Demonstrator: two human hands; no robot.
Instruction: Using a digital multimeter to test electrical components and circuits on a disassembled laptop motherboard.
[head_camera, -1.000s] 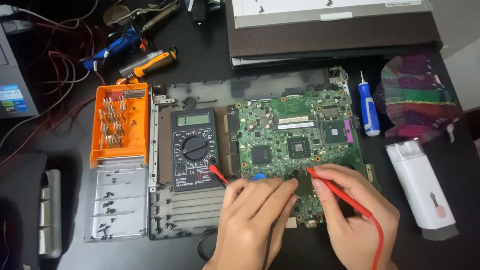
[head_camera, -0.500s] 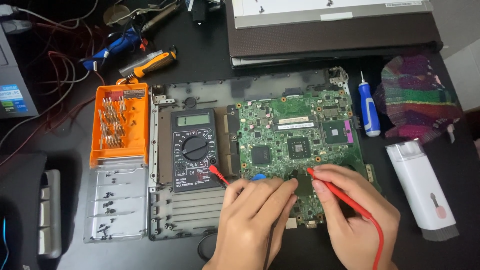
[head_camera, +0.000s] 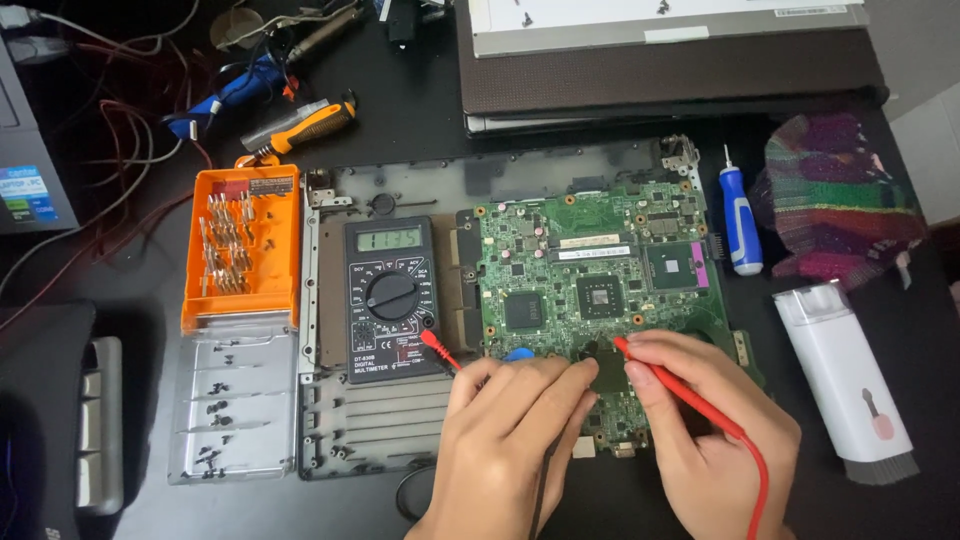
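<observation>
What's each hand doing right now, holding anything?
Left hand: curled closed over the green circuit board; what it grips is hidden, so cannot tell.
Right hand: closed on the red probe, tip on the board.

An electronics repair bench: multimeter (head_camera: 391, 298), bare motherboard (head_camera: 590, 290), orange bit case (head_camera: 240, 250), screwdrivers.

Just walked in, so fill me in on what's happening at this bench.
A person is probing a green laptop circuit board that lies on a grey plastic laptop base. The right hand holds a red pointed test probe, its tip on the board's lower middle. The left hand rests on the board's lower edge; whether it holds a probe is hidden. A black digital multimeter with a lit display sits left of the board, beside an orange tray of screwdriver bits.
</observation>
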